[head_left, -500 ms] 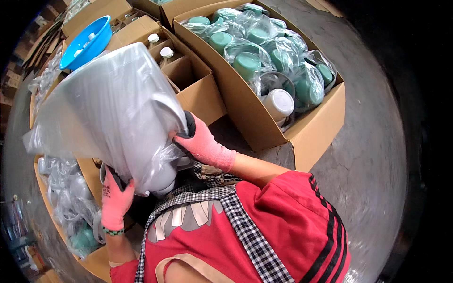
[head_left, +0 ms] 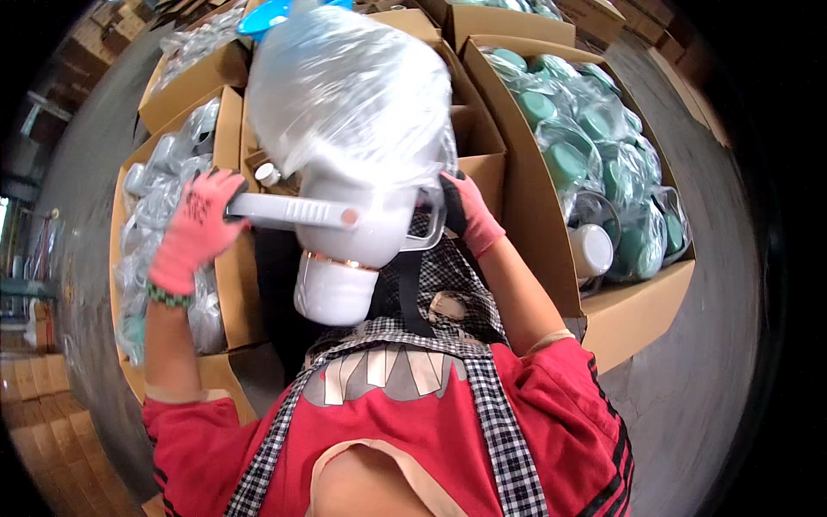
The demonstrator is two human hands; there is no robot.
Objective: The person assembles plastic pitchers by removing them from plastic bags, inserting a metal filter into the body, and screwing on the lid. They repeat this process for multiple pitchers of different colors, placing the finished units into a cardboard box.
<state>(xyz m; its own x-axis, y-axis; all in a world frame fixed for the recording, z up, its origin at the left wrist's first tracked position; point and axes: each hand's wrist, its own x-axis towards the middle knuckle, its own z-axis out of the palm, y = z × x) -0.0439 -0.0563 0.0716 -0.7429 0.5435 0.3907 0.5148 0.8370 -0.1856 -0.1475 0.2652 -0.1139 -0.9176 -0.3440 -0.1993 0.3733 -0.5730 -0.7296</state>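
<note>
A large white insulated tumbler [head_left: 351, 202] with a copper-coloured ring near its narrow end hangs tilted in front of my chest, that narrow end towards me. A clear plastic bag [head_left: 353, 82] covers its wide far end. My left hand [head_left: 200, 220], in a pink and black glove, is closed round the end of the tumbler's pale carrying handle [head_left: 289, 209], which sticks out to the left. On the other side my gloved right hand [head_left: 469, 214] is closed at the bag's edge beside the grey-white side handle [head_left: 437, 220]; its fingertips are partly hidden.
To the right stands a carton [head_left: 633, 319] of bagged green tumblers and a white one. Another carton [head_left: 231, 284] with bagged pale tumblers is at the left. A divided carton [head_left: 482, 168] lies behind the bag, near a blue basin [head_left: 267, 17]. Grey floor [head_left: 724, 284] shows at right.
The bag has shifted off the tumbler's narrow end, baring its body and handles. My left hand has risen onto the carrying handle. The view has turned, so the cartons appear shifted.
</note>
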